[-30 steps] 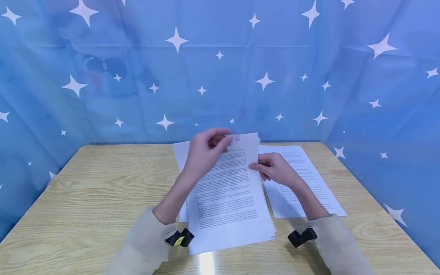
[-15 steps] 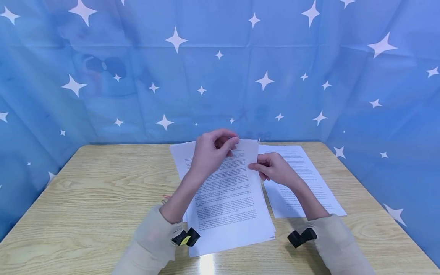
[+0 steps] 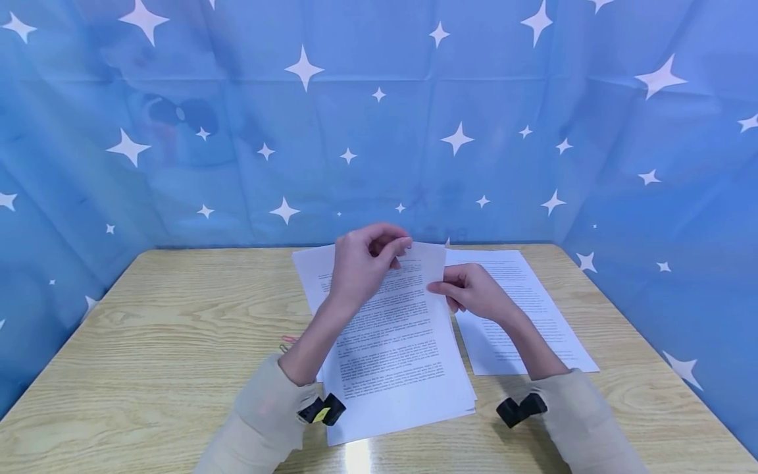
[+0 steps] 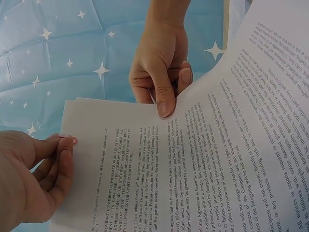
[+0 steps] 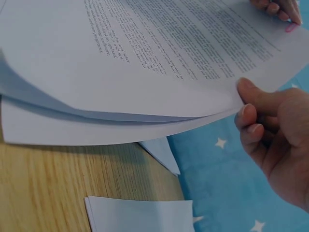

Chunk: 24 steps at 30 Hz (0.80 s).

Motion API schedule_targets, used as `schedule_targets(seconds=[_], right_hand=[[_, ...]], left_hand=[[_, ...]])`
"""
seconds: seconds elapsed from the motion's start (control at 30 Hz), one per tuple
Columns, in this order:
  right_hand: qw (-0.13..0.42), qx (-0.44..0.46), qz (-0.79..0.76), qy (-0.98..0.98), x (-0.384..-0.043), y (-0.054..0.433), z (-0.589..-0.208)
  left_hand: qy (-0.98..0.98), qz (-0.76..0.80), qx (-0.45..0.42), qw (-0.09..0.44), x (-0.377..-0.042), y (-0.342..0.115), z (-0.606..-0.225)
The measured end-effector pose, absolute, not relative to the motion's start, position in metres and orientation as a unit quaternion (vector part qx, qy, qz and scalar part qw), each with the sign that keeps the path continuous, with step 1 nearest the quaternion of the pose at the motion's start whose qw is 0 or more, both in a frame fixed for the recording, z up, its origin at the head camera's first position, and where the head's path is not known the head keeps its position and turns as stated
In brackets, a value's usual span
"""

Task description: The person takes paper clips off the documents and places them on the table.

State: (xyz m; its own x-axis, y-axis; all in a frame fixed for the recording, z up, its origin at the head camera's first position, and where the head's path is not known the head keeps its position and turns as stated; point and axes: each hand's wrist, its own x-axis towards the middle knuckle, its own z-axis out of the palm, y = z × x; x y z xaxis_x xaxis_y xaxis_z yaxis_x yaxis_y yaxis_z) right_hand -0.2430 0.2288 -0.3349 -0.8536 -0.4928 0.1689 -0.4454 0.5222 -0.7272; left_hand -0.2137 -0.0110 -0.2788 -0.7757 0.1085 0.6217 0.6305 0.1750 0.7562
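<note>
A few printed sheets of paper [image 3: 393, 355] are held up together, tilted above the table. My right hand [image 3: 478, 291] pinches their right edge between thumb and fingers. At the top edge, my left hand [image 3: 362, 266] pinches a pink paper clip [image 4: 75, 140] between thumb and forefinger. In the left wrist view only a pink loop of it shows against the top sheet; the fingers hide the rest. The right wrist view shows the same clip [image 5: 290, 27] at the sheets' edge, and the sheets fanning slightly apart at the far end.
Another printed stack [image 3: 521, 316] lies on the wooden table [image 3: 195, 342] at right. More paper [image 3: 310, 263] shows behind the held sheets at left. A pink paper clip [image 3: 289, 340] and a dark one lie beside the left forearm. A blue starred curtain [image 3: 379, 131] stands behind the table.
My left hand has shifted slightly right along the top edge, and the paper clip there is now mostly covered by the fingers. Loose clips have come into view by the left forearm. My right hand stays put.
</note>
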Motion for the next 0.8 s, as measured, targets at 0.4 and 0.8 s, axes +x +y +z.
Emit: schedule_targets(seconds=[0.4, 0.8], right_hand=[[0.030, -0.267, -0.411, 0.871, -0.2431, 0.2293, -0.3347], [0.028, -0.258, -0.413, 0.873, -0.2435, 0.2317, -0.3348]], left_hand=[[-0.717, -0.605, -0.249, 0.239, -0.2118, -0.0073, -0.2790], [-0.702, -0.620, -0.253, 0.243, -0.2127, -0.0069, -0.2792]])
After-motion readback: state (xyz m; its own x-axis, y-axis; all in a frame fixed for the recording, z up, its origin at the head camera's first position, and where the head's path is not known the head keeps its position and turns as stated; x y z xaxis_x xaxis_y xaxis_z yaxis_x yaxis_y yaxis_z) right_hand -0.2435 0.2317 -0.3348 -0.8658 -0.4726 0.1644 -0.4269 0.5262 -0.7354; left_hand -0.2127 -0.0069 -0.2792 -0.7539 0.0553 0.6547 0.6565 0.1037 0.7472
